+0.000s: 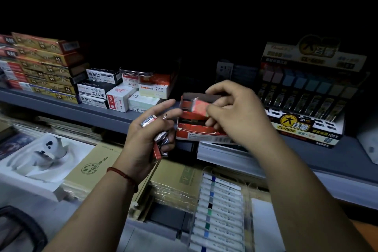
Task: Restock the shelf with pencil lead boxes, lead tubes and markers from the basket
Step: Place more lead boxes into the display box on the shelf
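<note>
Dim grey shelving (pixel 106 113) filled the scene, its back wall lost in darkness; at the near edge of the shelf, about the middle, stood an open red display carton (pixel 190 130) with a torn front lip; just above it the right hand (pixel 237 116) pinched a small red-and-white lead box (pixel 199 106) between thumb and fingertips, the box tilted and level with the carton's upper rim; whether box and carton touched could not be told. Left of the carton the left hand (pixel 143 137) was palm-up, its lower fingers curled round a bunch of small silver-and-red lead packs (pixel 160 139) while the forefinger reached toward the carton; a red string bracelet (pixel 122 175) circled that wrist. To the right on the shelf stood a tiered display of lead tubes (pixel 302 96) marked CL-6630; to the left lay white boxes marked 0.5 (pixel 153 89), with a phone (pixel 136 72) resting on top of the pile, then black-and-white pen boxes (pixel 96 90), and at the far left a tall stack of gold-and-red boxes (pixel 47 63). Below the shelf, nearer, a clear case of markers (pixel 218 210) lay beside kraft-covered notebooks (pixel 98 161); further left sat a white tray with a pale figurine (pixel 44 152).
</note>
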